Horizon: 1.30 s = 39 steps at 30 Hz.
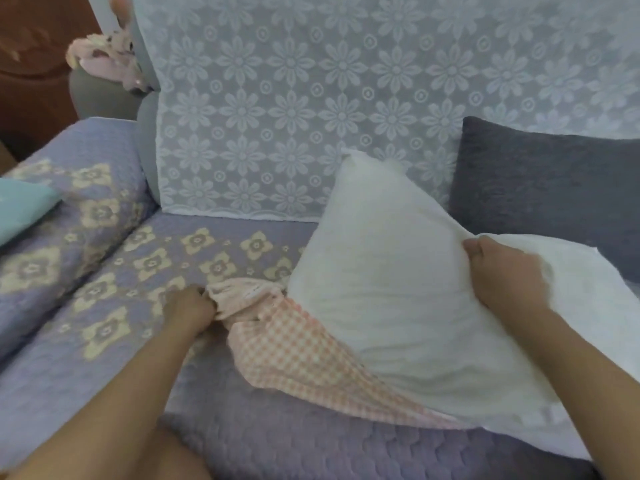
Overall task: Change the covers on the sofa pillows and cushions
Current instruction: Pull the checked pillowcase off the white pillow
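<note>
A bare white pillow insert (384, 282) stands tilted on the sofa seat, leaning toward the backrest. A pink-and-white checked cover (294, 348) lies bunched and stretched out from under its lower left side. My left hand (190, 308) grips the gathered end of that cover, to the left of the pillow. My right hand (502, 275) pinches the pillow's right edge near its upper corner. More white fabric (595, 306) lies under and behind my right hand.
The seat wears a quilted lilac cover with cream flowers (145, 271). White lace (311, 109) drapes the backrest. A dark grey cushion (547, 192) leans at the right. A pale turquoise pillow (20, 209) lies on the left arm, and pink fabric (107, 60) sits at the back left.
</note>
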Available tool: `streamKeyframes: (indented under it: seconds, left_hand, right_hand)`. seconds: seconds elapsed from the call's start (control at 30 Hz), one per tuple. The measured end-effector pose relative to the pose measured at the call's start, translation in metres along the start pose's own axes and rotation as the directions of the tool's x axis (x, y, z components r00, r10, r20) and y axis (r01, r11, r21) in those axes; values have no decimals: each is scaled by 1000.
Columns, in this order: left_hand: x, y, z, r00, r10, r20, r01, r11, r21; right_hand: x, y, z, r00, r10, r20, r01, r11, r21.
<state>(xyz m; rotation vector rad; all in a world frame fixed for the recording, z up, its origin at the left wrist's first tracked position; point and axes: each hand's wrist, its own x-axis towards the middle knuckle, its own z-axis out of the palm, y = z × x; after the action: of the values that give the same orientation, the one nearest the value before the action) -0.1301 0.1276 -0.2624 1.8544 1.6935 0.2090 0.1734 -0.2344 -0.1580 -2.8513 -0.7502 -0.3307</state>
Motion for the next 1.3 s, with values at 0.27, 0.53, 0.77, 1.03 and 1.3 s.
streamKeyframes:
  seconds: [0.27,0.53,0.77,1.03,1.3]
  left_hand:
    - [-111,-11,6,565,756,329,-794,607,-29]
    - [-125,-63,-21,590,105,800,-805,5,593]
    - [-137,20,-65,597,382,706,-720,643,261]
    - [-78,138,3,891,400,217,-371,915,-161]
    - [-84,144,68,957,276,86,-213,874,-437]
  right_hand:
    - [-1,-44,20,996,-20,-86,28,996,83]
    - [61,-35,-54,947,114,-300,-49,975,216]
    - [82,-25,-73,970,39,-238,45,939,340]
    - [-31,104,8,860,491,136,-509,817,271]
    - [-82,111,-11,726,617,303,-616,387,686]
